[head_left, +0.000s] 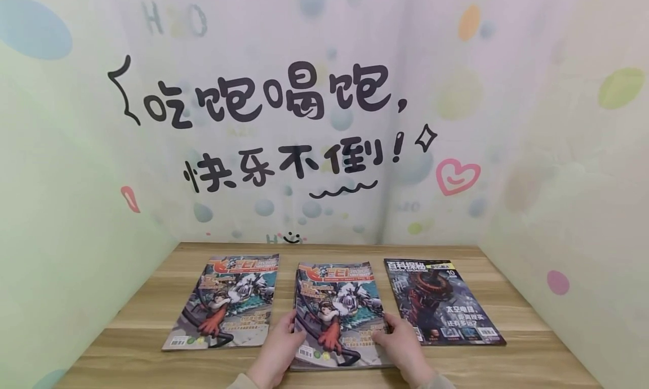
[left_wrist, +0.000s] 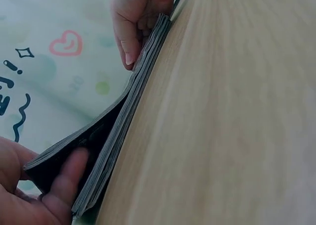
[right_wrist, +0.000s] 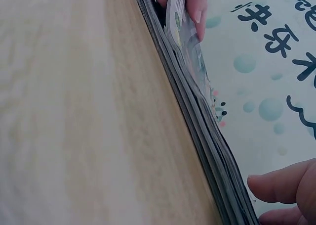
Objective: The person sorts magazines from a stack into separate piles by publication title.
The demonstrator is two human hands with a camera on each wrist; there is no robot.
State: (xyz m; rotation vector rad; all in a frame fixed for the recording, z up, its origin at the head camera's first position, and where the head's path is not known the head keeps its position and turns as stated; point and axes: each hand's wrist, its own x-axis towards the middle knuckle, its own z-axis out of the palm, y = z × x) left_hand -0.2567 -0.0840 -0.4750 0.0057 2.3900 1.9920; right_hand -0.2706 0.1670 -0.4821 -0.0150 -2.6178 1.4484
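Nearest, the left hand [head_left: 279,347] is pinching the lifted left side of the top magazine [head_left: 337,307], its thumb lying on the cover and fingers reaching beneath. The right hand [head_left: 405,347], well apart, is resting at the opposite edge; whether it is gripping, I cannot tell. The top magazine is lying on a middle stack [right_wrist: 197,126] on the wooden table [head_left: 142,321], between a left magazine [head_left: 230,304] and a right magazine [head_left: 436,302]. Behind, a lettered backdrop [head_left: 304,34] is hanging
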